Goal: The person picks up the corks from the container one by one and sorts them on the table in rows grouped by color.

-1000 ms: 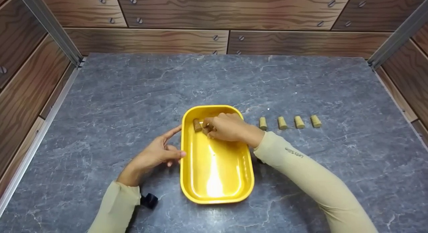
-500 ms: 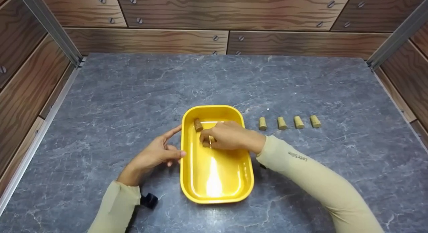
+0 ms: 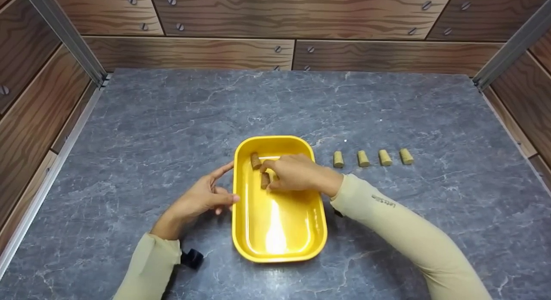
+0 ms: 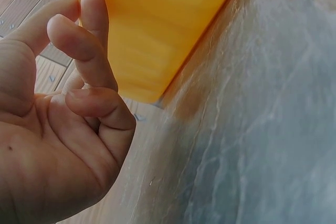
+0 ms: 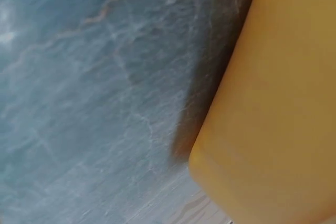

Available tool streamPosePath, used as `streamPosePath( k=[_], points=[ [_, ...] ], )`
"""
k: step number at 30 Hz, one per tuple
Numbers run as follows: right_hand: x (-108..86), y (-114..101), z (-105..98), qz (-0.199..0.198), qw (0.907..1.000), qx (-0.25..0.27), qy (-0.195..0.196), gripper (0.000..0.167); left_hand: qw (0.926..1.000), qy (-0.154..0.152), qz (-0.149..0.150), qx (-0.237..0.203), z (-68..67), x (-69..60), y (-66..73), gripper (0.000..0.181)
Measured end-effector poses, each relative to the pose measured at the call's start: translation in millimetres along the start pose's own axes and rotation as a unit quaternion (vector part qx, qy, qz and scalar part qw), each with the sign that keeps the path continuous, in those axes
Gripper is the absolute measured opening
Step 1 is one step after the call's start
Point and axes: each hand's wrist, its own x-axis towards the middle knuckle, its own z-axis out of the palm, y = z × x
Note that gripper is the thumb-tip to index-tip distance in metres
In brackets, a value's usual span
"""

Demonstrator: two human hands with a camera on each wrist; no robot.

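A yellow tray lies on the table in the head view. My left hand is at its left side, thumb tip on the rim and index finger reaching to the outer wall. In the left wrist view some fingers of the left hand bend loosely beside the tray wall. Inside the tray one brown cork stopper lies near the far left corner. Just nearer me is a second cork stopper. My right hand reaches over it, thumb and index finger parted around it. The right wrist view shows only tray wall and table.
Several lighter cork stoppers stand in a row right of the tray, from the nearest cork to the farthest cork. The grey marbled table is bounded by wood-patterned walls.
My right hand has come toward me inside the tray, and its fingers have parted, revealing the second cork. The first cork has shifted slightly right. My left hand has stayed put.
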Motion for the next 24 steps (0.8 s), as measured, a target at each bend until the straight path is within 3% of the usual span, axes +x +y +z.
streamPosePath(
  k=[9,14,17,20,24],
  points=[
    [-3.1,2,-7,-0.025,0.9995,0.012,0.016,0.042,0.9999,-0.006,0.003,0.012,-1.6,-1.1,1.2,0.096],
    [-9.3,5,-15,-0.052,0.9948,0.083,0.029,0.041,0.9999,-0.003,0.0,0.011,-1.5,-1.0,1.4,0.095],
    [-17.0,9,-19,-0.063,0.9823,0.175,0.02,0.04,0.9999,-0.001,-0.005,0.013,-0.9,-0.4,1.7,0.096],
    [-27.3,14,-21,-0.071,0.9619,0.264,0.01,0.04,0.9999,0.001,-0.007,0.015,-0.6,0.2,1.7,0.097],
    [-43.0,21,-23,-0.081,0.9382,0.336,0.01,0.04,0.9999,0.002,-0.004,0.017,-1.2,0.4,1.0,0.096]
  ],
)
